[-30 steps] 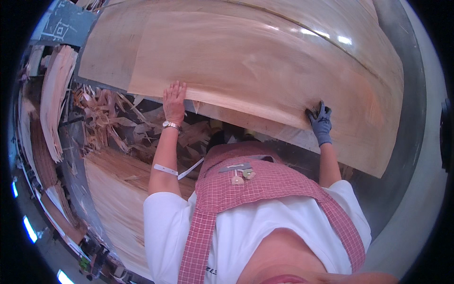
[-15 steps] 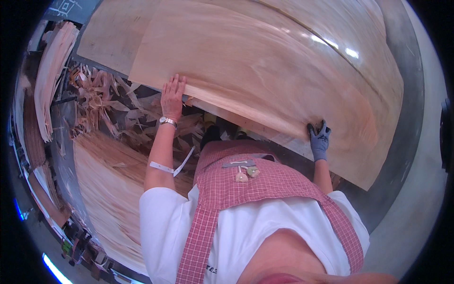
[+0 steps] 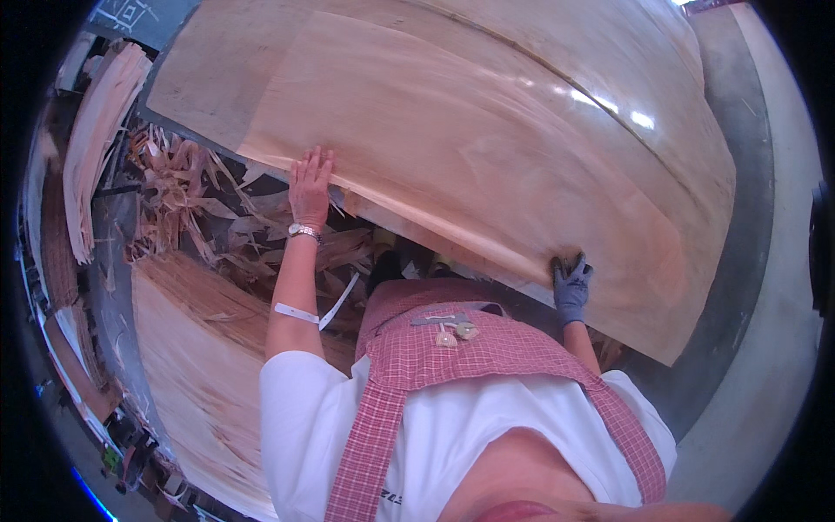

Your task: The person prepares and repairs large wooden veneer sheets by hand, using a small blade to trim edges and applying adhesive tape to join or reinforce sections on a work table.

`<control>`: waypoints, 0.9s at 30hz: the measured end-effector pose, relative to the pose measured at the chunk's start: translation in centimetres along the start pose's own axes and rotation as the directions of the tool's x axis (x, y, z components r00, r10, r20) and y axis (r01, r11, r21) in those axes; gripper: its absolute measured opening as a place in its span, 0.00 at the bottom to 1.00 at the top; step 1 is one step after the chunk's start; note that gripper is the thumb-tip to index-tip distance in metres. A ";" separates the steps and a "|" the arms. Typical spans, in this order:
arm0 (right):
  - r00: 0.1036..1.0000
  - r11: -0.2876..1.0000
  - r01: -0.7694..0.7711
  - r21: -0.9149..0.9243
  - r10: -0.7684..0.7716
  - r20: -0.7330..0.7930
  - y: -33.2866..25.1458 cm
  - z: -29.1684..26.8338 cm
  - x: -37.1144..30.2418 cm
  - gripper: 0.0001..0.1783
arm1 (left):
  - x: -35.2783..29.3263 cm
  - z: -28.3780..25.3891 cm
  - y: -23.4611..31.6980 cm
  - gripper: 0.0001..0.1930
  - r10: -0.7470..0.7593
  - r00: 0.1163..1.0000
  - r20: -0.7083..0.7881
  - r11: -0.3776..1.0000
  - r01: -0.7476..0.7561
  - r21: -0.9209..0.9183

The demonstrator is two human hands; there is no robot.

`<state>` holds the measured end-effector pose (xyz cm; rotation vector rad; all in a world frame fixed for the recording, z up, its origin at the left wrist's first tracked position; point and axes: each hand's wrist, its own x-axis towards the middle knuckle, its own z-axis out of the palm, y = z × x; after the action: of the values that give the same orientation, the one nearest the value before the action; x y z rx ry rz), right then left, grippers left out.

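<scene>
A large thin sheet of wood veneer (image 3: 452, 148) lies over a wide stack, and its near edge is slightly raised in a long fold between my hands. My left hand (image 3: 310, 190), bare and with a metal watch at the wrist, rests on that edge with fingers stretched out. Toward the right, my right hand (image 3: 571, 291) wears a grey-blue glove with dark fingertips. Its thumb and a finger are spread apart, pressing on the sheet near the edge; the remaining fingers are hard to see.
Torn veneer scraps (image 3: 187, 187) cover the floor at the left. Nearer lies another veneer pile (image 3: 200, 348), with a bundle of veneer strips (image 3: 100, 148) at far left. A long dark split (image 3: 539, 61) crosses the far part of the stack. Grey floor (image 3: 739, 261) borders the right side.
My right hand has moved nearer to me and a little left along the sheet. The left hand has also come slightly nearer, and the sheet's near edge has shifted a little toward me.
</scene>
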<state>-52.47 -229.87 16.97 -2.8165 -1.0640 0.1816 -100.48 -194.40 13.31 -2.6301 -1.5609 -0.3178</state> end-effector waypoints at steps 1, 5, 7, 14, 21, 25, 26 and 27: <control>1.000 1.000 0.019 0.003 -0.019 -0.006 0.1 0.1 0.1 0.45 | -0.1 -0.1 -0.2 0.28 -0.010 1.000 0.010 1.000 0.010 0.014; 0.999 0.997 0.014 0.079 -0.011 -0.030 -1.6 -0.9 0.6 0.44 | -0.5 -1.2 -0.6 0.27 -0.080 0.992 0.095 0.997 0.078 0.030; 0.991 0.980 0.131 0.147 -0.135 0.016 -5.8 -2.6 1.5 0.43 | -0.7 -2.5 -0.2 0.27 -0.123 0.989 0.078 0.992 0.126 -0.029; 0.814 0.813 0.581 -0.043 -0.581 0.012 -11.4 3.5 3.3 0.43 | -1.5 -1.5 10.0 0.42 -0.118 0.985 0.129 0.988 0.130 -0.088; 0.853 0.862 0.498 0.091 -0.506 0.130 -11.9 2.8 3.5 0.41 | -1.5 0.5 1.5 0.43 -0.197 0.978 0.075 0.977 0.202 -0.066; 0.818 0.817 0.470 0.334 -0.545 0.181 -14.1 0.9 4.3 0.33 | -1.6 0.4 0.2 0.42 -0.168 0.983 0.079 0.978 0.176 -0.111; 0.740 0.728 0.605 0.322 -0.663 0.110 -15.5 1.4 4.6 0.31 | -1.7 0.1 0.1 0.41 -0.170 0.982 0.088 0.977 0.179 -0.115; 0.640 0.621 0.727 0.293 -0.768 0.040 -17.2 1.8 4.9 0.29 | -1.8 0.0 0.0 0.41 -0.179 0.981 0.079 0.973 0.188 -0.132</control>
<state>-60.24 -213.68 17.61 -1.9209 -1.9929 0.4188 -101.30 -195.93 12.91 -2.6258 -1.8749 -0.3656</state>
